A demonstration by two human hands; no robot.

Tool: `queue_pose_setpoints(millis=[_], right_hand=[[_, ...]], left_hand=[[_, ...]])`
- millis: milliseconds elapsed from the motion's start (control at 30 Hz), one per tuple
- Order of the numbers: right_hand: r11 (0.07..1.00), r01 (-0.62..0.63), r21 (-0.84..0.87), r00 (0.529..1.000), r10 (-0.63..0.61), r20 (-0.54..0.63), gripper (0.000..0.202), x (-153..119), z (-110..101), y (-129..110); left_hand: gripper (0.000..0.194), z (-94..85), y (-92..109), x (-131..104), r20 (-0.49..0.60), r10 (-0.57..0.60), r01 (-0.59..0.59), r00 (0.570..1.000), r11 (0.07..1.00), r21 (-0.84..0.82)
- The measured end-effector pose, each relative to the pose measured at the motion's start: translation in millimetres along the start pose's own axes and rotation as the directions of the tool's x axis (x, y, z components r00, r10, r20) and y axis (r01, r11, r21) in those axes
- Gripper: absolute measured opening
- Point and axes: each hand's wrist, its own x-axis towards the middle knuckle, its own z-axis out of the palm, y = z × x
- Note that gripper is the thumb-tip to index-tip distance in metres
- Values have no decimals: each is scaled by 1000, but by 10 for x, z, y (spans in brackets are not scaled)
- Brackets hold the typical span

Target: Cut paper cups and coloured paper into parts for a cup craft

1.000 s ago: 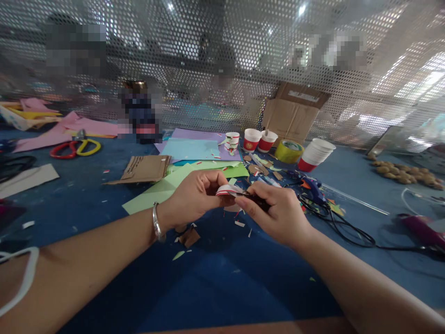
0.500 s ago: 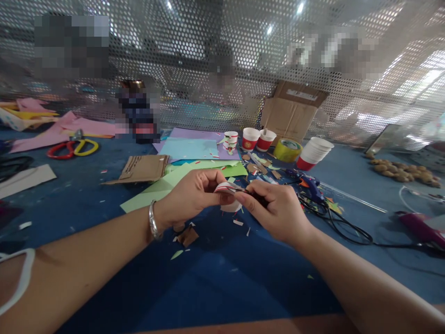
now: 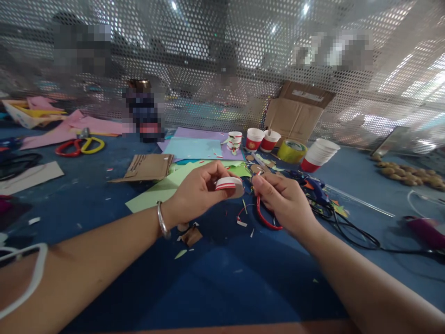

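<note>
Between thumb and fingers, my left hand (image 3: pixel 200 188) holds a small round cup piece (image 3: pixel 229 186), white with red stripes. To its right, my right hand (image 3: pixel 285 197) is closed, with a tiny white and red bit showing at the fingertips. A red scissor handle (image 3: pixel 263 217) hangs below that hand and is partly hidden by it. The two hands are apart. Below them, a white paper scrap (image 3: pixel 242 223) and a brown cardboard scrap (image 3: pixel 192 235) lie on the blue table (image 3: pixel 222 287).
Behind the hands are colored sheets (image 3: pixel 194 147), a striped cup (image 3: pixel 234 140), two red cups, yellow tape (image 3: pixel 292 150) and stacked cups (image 3: pixel 320 154). Cardboard (image 3: pixel 148 167) and red-yellow scissors (image 3: pixel 80 145) lie left. A blue glue gun (image 3: pixel 316 189) with black cables lies right.
My right hand has drawn away from the cup piece, and the red scissor handle now shows under it. The cup piece in my left hand is more exposed. The view has shifted slightly.
</note>
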Motion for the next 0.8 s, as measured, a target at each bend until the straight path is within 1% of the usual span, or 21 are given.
queue_pose_setpoints(millis=[67, 133, 233, 333, 400, 467, 533, 567, 700, 800], right_hand=[[997, -26, 73, 997, 20, 72, 48, -15, 8, -26], [995, -40, 86, 990, 28, 140, 48, -36, 13, -67], [998, -52, 25, 973, 45, 224, 46, -51, 10, -116], [998, -66, -6, 964, 65, 259, 47, -43, 4, -127], [998, -60, -4, 967, 59, 246, 48, -38, 2, -125], [999, -52, 9, 969, 48, 240, 48, -41, 2, -126], [998, -60, 21, 967, 53, 251, 48, -52, 4, -133], [997, -69, 23, 964, 61, 258, 47, -59, 5, -138], [995, -95, -12, 958, 95, 271, 48, -76, 6, -157], [996, -88, -25, 956, 92, 280, 48, -80, 5, -165]], left_hand=[[24, -15, -19, -12, -17, 116, -114, 993, 991, 76], [24, -31, -31, -34, -19, 206, -199, 978, 963, 183], [25, -48, -51, -62, 21, 282, -274, 959, 905, 325], [26, -51, -84, -62, 61, 342, -339, 938, 861, 380], [29, -51, -105, -51, 66, 359, -355, 931, 848, 393], [39, -56, -114, -40, 59, 355, -345, 933, 838, 422], [50, -67, -108, -33, 52, 362, -340, 931, 804, 488], [52, -74, -100, -31, 48, 380, -347, 924, 777, 525], [46, -89, -71, -20, 48, 484, -402, 874, 663, 632], [43, -83, -74, -12, 93, 517, -443, 851, 612, 655]])
